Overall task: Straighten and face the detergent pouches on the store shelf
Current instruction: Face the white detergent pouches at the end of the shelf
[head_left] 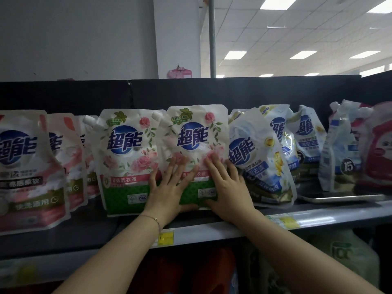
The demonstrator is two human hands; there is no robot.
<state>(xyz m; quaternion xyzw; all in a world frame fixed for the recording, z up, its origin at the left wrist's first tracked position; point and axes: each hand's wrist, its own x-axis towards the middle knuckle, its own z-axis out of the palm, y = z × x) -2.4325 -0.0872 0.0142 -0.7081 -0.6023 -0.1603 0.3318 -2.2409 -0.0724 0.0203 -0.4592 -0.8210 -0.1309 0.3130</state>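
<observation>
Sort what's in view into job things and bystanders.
Job: rose pouch under both hands, left hand, right hand, second rose pouch, pink pouches, leaning blue-and-white pouches, shelf.
Bystanders: yellow price tags, pink item behind the shelf, grey pole.

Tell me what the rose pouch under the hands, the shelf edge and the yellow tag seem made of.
Rose pouch: thin flexible plastic film, glossy; it creases and catches light around the left hand and right hand. Shelf edge: probably painted metal, smooth grey with dull sheen. Yellow tag: likely paper or card; too blurred to be sure.
</observation>
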